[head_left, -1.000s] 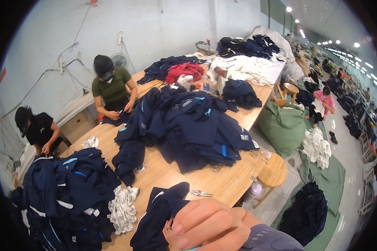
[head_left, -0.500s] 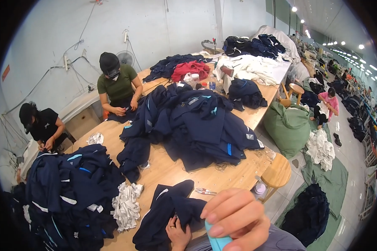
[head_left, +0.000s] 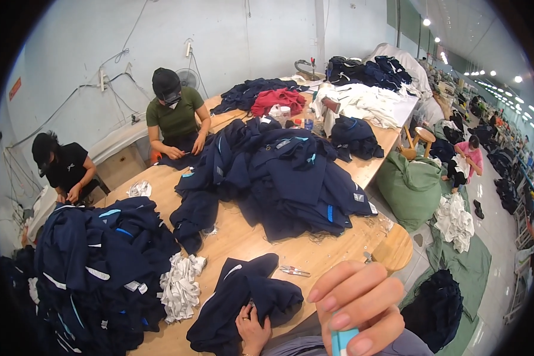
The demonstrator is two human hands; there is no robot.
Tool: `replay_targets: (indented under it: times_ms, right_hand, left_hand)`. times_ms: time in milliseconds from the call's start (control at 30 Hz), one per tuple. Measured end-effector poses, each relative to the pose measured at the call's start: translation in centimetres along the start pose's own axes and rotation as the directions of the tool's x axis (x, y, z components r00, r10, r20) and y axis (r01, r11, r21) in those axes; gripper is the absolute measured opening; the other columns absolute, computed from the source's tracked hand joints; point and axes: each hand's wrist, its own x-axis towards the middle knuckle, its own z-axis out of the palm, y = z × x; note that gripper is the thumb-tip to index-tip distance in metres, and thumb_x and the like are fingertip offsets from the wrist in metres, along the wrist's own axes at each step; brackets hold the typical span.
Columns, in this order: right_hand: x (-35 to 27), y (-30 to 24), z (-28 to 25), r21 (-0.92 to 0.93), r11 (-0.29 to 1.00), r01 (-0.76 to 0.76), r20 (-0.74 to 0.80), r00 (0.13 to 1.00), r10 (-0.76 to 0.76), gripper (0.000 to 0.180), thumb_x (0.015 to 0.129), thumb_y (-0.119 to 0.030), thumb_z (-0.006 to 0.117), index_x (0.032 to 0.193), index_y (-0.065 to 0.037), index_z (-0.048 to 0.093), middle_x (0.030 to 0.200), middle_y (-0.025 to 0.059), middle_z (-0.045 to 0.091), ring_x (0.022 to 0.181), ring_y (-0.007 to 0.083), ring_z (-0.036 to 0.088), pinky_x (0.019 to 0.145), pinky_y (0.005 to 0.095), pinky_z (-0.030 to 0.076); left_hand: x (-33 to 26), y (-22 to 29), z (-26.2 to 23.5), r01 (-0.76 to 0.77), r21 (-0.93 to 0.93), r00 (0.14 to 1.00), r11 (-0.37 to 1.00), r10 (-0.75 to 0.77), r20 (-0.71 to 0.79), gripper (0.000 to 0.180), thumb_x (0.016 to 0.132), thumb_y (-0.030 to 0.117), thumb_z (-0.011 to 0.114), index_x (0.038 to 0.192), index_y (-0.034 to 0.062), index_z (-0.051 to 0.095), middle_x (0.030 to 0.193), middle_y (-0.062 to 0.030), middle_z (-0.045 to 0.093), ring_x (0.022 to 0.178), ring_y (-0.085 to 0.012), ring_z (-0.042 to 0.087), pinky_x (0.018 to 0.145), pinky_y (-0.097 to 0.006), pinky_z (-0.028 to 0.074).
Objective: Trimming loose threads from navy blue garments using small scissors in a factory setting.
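A dark navy garment [head_left: 225, 308] lies bunched on the wooden table in front of me. My left hand [head_left: 253, 330], a ring on one finger, is closed on its near side, pinching the cloth around a small opening or fastening too small to make out. My right hand [head_left: 365, 302] is raised close to the camera, to the right of the garment. Its curled fingers and thumb grip a light-blue piece [head_left: 342, 342] with a whitish edge; the lower frame edge cuts it off, so its kind is unclear. Thread snips [head_left: 294, 271] rest on the table just beyond the garment.
A large navy garment heap [head_left: 285, 178] covers the table's middle, another pile [head_left: 101, 261] the left, beside crumpled white cloth [head_left: 181, 285]. Two people work at the far left side. A wooden stool [head_left: 393, 249] and green sack [head_left: 410, 188] stand to the right.
My right hand has shifted right with the light-blue piece, which now shows less. My left hand remains on the garment. The view has tilted slightly.
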Motion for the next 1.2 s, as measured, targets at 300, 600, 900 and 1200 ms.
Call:
replay_targets:
  times_ms: [300,600,900,1200]
  right_hand:
    - [1.6,-0.4,1.2,-0.022,1.0,0.015,-0.056,0.998,-0.016,0.015,0.085,-0.021,0.06,0.095,-0.01,0.057,0.089,0.0108,0.053,0.075,0.022,0.052,0.062,0.0316,0.049]
    - [1.6,-0.1,1.4,-0.001,0.997,0.078,-0.053,0.996,-0.078,0.015,0.085,-0.02,0.06,0.095,-0.01,0.057,0.089,0.0115,0.053,0.075,0.0224,0.052,0.062,0.0324,0.049]
    - [1.7,0.2,1.4,-0.01,0.991,0.13,-0.052,0.99,-0.13,0.013,0.084,-0.017,0.057,0.095,-0.009,0.057,0.088,0.0126,0.053,0.075,0.0231,0.051,0.059,0.0309,0.049]
    - [1.6,0.3,1.0,0.011,0.992,0.128,-0.001,0.992,-0.128,0.014,0.084,-0.016,0.057,0.096,-0.009,0.057,0.088,0.0136,0.054,0.074,0.024,0.051,0.058,0.0314,0.05]
  left_hand:
    - [-0.4,0.0,-0.1,0.004,0.007,0.999,1.0,-0.004,0.048,0.056,0.073,0.023,0.063,0.121,-0.0013,0.048,0.119,-0.0194,0.047,0.113,-0.0352,0.042,0.097,-0.045,0.031]
    - [-0.3,0.1,-0.2,-0.001,0.0,0.999,1.0,0.001,0.035,0.054,0.074,0.022,0.063,0.119,-0.0019,0.049,0.118,-0.0194,0.048,0.113,-0.035,0.042,0.096,-0.044,0.032]
    - [-0.3,0.1,-0.3,0.007,-0.003,1.0,1.0,-0.007,0.023,0.052,0.074,0.022,0.063,0.119,-0.0023,0.049,0.119,-0.0192,0.049,0.113,-0.0349,0.043,0.096,-0.044,0.032]
    - [-0.1,-0.2,-0.1,0.005,-0.016,1.0,1.0,-0.005,-0.009,0.046,0.067,0.023,0.067,0.105,-0.0003,0.057,0.114,-0.0168,0.051,0.112,-0.0344,0.045,0.094,-0.045,0.034]
